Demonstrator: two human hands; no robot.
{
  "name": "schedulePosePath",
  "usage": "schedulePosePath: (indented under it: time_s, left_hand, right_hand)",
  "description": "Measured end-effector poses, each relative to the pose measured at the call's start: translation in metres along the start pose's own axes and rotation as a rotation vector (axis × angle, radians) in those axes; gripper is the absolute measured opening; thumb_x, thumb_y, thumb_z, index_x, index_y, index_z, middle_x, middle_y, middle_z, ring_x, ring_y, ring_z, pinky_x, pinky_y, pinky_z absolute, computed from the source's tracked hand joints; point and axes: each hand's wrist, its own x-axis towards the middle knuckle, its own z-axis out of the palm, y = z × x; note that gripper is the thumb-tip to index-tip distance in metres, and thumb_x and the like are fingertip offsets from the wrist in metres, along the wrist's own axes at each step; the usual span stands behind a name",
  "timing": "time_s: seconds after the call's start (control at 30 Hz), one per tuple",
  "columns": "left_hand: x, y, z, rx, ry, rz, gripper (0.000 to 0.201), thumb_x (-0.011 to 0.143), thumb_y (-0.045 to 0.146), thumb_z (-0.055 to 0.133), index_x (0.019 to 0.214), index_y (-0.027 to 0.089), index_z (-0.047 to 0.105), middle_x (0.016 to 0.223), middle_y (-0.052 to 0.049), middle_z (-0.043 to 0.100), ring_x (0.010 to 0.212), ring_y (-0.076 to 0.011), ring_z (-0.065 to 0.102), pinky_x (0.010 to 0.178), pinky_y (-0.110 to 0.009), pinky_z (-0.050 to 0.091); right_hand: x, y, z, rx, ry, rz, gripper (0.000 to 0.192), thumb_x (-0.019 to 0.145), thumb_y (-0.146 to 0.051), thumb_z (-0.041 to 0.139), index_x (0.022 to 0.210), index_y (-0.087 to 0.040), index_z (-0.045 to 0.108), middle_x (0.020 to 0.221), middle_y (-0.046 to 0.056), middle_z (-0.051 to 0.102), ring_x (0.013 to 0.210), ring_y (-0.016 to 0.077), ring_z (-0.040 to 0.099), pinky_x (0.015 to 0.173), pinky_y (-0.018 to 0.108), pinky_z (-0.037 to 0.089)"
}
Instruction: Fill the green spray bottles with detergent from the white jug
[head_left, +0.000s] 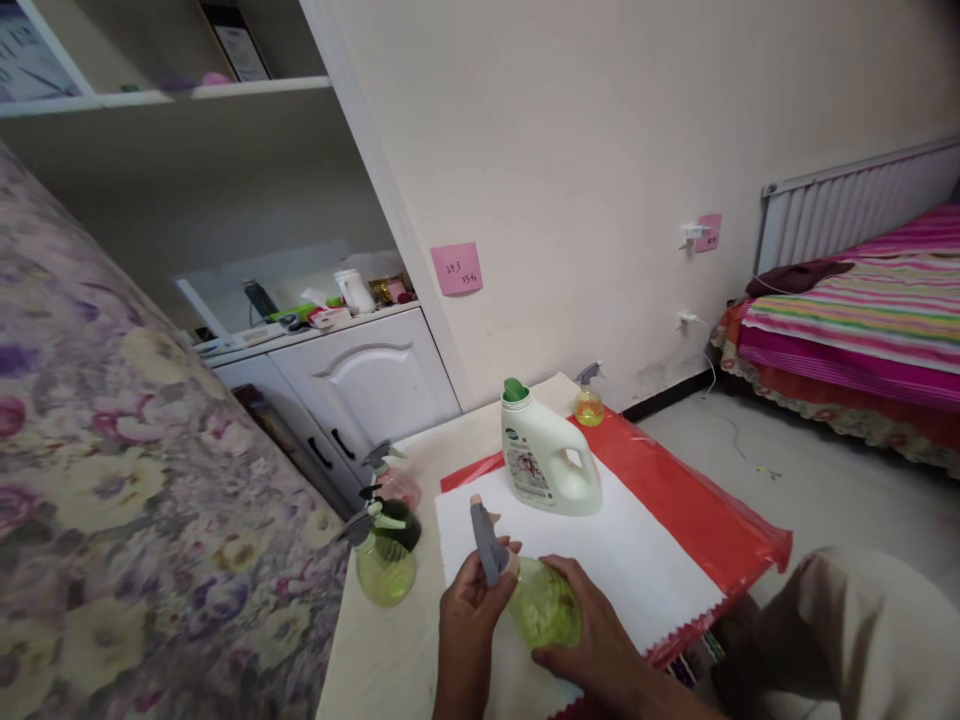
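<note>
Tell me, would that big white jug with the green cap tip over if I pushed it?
Probably not easily: the white plastic detergent jug with green cap stands on a broad flat base on the white cloth. It may be heavy if full, and could slide.

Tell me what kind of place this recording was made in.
Most likely a bedroom in a home: a bed with striped bedding beside a radiator, and white cabinets with shelves. The hands work at a low table holding spray bottles.

We see a green bottle (pixel 544 605) with grey sprayer (pixel 487 542), a white jug (pixel 546 460) with green cap, a red sheet (pixel 690 500), a flowered fabric (pixel 112 480).
</note>
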Motion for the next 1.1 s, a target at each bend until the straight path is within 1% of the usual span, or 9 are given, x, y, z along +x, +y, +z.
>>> schedulePosePath:
  time_s: [0.1,0.27,0.37,0.5,0.57,0.7,0.83,0.97,1.1]
  left_hand:
    - [0.000,0.001,-0.004,0.012,-0.026,-0.013,0.044,0.071,0.037,0.077,0.109,0.015,0.067,0.111,-0.014,0.072,0.110,-0.0308,0.063,0.099,-0.043,0.046]
    - [-0.002,0.008,-0.003,-0.014,-0.026,-0.014,0.044,0.071,0.039,0.076,0.107,0.014,0.069,0.108,-0.014,0.073,0.107,-0.0310,0.064,0.100,-0.044,0.043]
    - [-0.005,0.012,0.003,-0.054,-0.001,-0.018,0.045,0.069,0.040,0.078,0.103,0.014,0.070,0.105,-0.013,0.073,0.107,-0.0309,0.064,0.100,-0.043,0.043]
    - [-0.008,0.015,0.009,-0.103,0.034,-0.006,0.048,0.063,0.042,0.081,0.102,0.014,0.071,0.103,-0.014,0.073,0.104,-0.0321,0.065,0.099,-0.045,0.046]
    - [-0.009,0.018,0.011,-0.111,0.029,-0.008,0.050,0.062,0.043,0.082,0.101,0.014,0.072,0.101,-0.014,0.074,0.102,-0.0328,0.066,0.098,-0.046,0.046]
    - [-0.011,0.021,0.012,-0.106,-0.005,-0.050,0.050,0.061,0.043,0.082,0.101,0.015,0.072,0.100,-0.014,0.074,0.103,-0.0334,0.066,0.097,-0.047,0.047]
    - [-0.010,0.015,0.012,-0.100,-0.048,-0.017,0.048,0.068,0.045,0.077,0.105,0.015,0.069,0.105,-0.014,0.073,0.110,-0.0333,0.063,0.102,-0.048,0.042]
    - [-0.006,0.006,0.011,-0.143,0.000,0.052,0.048,0.070,0.047,0.075,0.106,0.016,0.067,0.104,-0.013,0.072,0.109,-0.0309,0.063,0.104,-0.047,0.041]
    - [-0.004,0.004,0.010,-0.146,0.065,0.085,0.049,0.070,0.044,0.076,0.108,0.016,0.065,0.106,-0.011,0.071,0.108,-0.0291,0.064,0.102,-0.044,0.044]
  right_hand:
    - [0.003,-0.003,-0.008,0.128,-0.084,-0.022,0.079,0.054,-0.019,0.080,0.126,-0.025,0.050,0.121,0.005,0.059,0.113,0.0277,0.055,0.100,0.040,0.040]
    - [0.005,-0.002,-0.015,0.539,-0.220,0.028,0.078,0.056,-0.035,0.082,0.126,-0.024,0.050,0.120,0.006,0.061,0.112,0.0292,0.056,0.096,0.040,0.040]
    - [0.003,-0.003,-0.012,0.762,-0.201,0.086,0.065,0.058,-0.040,0.080,0.116,-0.024,0.055,0.104,0.003,0.068,0.096,0.0260,0.062,0.084,0.036,0.045]
    - [0.000,-0.006,-0.003,0.998,-0.153,0.169,0.039,0.069,-0.044,0.073,0.099,-0.021,0.063,0.089,0.002,0.071,0.085,0.0217,0.065,0.077,0.032,0.047]
    - [0.000,-0.003,0.001,1.093,-0.148,0.285,0.034,0.074,-0.046,0.067,0.093,-0.018,0.066,0.084,0.004,0.072,0.081,0.0206,0.066,0.072,0.031,0.049]
    - [0.004,0.003,0.004,1.201,-0.196,0.652,0.053,0.081,-0.062,0.051,0.095,-0.014,0.067,0.078,0.009,0.075,0.068,0.0231,0.070,0.054,0.031,0.052]
    - [0.009,0.001,-0.001,1.227,-0.279,0.848,0.060,0.082,-0.069,0.044,0.090,-0.015,0.067,0.068,0.007,0.073,0.060,0.0232,0.070,0.041,0.029,0.051]
    - [0.012,0.001,-0.002,1.221,-0.329,0.829,0.069,0.079,-0.076,0.043,0.097,-0.013,0.066,0.074,0.007,0.074,0.053,0.0192,0.069,0.038,0.023,0.047]
    - [0.011,0.003,0.000,1.234,-0.306,0.638,0.065,0.085,-0.070,0.042,0.111,-0.014,0.062,0.094,0.010,0.075,0.057,0.0148,0.069,0.044,0.019,0.044]
